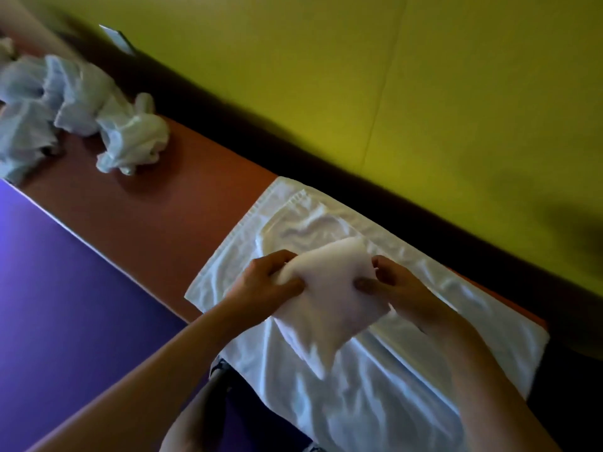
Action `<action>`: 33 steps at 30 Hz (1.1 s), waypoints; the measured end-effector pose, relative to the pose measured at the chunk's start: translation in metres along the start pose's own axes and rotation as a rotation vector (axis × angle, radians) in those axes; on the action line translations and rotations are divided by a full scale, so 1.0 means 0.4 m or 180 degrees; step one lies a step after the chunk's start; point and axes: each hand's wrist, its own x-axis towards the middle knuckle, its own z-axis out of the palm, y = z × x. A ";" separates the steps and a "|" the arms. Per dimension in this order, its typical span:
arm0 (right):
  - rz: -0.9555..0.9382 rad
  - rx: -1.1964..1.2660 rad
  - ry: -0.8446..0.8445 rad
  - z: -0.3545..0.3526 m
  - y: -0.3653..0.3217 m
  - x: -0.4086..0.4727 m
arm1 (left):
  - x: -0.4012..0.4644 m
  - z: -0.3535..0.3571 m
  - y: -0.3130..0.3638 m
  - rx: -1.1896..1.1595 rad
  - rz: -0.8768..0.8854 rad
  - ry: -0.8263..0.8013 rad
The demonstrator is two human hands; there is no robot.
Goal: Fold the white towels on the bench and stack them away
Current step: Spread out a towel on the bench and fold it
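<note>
A folded white towel [329,288] is lifted just above the brown bench [156,203]. My left hand [264,285] grips its left edge, thumb on top and fingers underneath. My right hand [394,282] grips its right edge the same way. Beneath it a large white towel [408,370] lies spread flat across the bench and hangs over the front edge. A smaller folded towel [303,223] rests on the spread one, beyond my hands. A heap of crumpled white towels [75,109] sits at the bench's far left.
A yellow-green wall [391,76] runs along the back of the bench. Purple floor [65,305] lies in front, at the left. A wall outlet plate [119,39] sits above the crumpled heap.
</note>
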 end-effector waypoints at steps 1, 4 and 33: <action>0.0041 -0.0100 0.0042 0.030 -0.017 0.031 | 0.012 -0.034 -0.027 -0.0101 -0.0079 0.0087; 0.0032 -0.0466 0.0159 0.125 -0.053 0.128 | 0.061 -0.137 -0.106 -0.0203 -0.0254 0.0175; -0.0562 -0.2446 0.1708 0.567 -0.275 0.854 | 0.570 -0.619 -0.504 0.1028 -0.0130 0.0335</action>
